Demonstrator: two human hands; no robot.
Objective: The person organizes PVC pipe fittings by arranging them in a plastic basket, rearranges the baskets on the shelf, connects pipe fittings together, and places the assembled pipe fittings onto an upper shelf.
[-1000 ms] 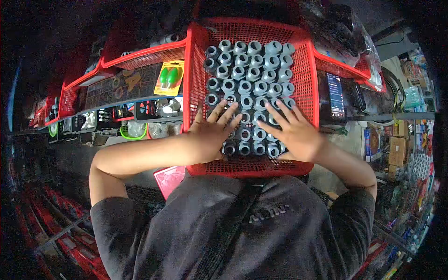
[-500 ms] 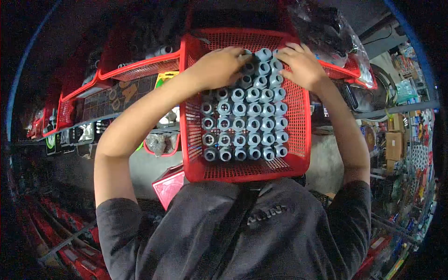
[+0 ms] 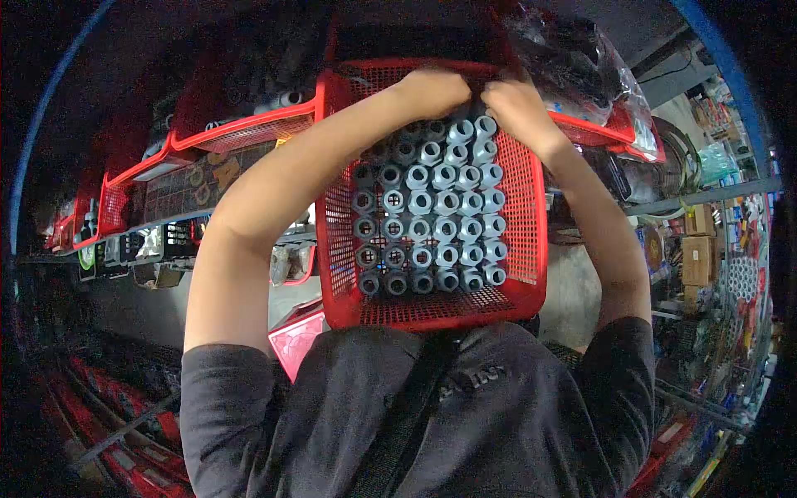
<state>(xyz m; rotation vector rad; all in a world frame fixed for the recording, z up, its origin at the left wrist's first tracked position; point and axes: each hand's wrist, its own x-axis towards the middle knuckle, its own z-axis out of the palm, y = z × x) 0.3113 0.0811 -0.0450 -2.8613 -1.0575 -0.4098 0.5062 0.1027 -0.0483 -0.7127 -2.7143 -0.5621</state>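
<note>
A red plastic basket (image 3: 544, 249) in front of me holds grey threaded pipe fittings (image 3: 421, 201) with hexagonal collars, standing upright in close rows with their round openings up. Over the far end of the basket is my left hand (image 3: 440, 91), its fingers curled downward and mostly out of sight. Close to its right, my right hand (image 3: 510, 100) is also curled, above the far right fittings. Shadow and blur hide what either hand grips. The far left fittings are partly covered by my left forearm.
Red baskets (image 3: 241, 124) line the shelf at left and right. Clear plastic wrap (image 3: 614, 83) lies at upper right. A pink box (image 3: 297, 344) is below the basket's near left corner. Cardboard boxes (image 3: 699, 261) and stocked shelves stand at far right.
Both hands have moved away from me toward the basket's far edge and closer together, their fingers now curled. The basket and fittings appear slightly lower in view.
</note>
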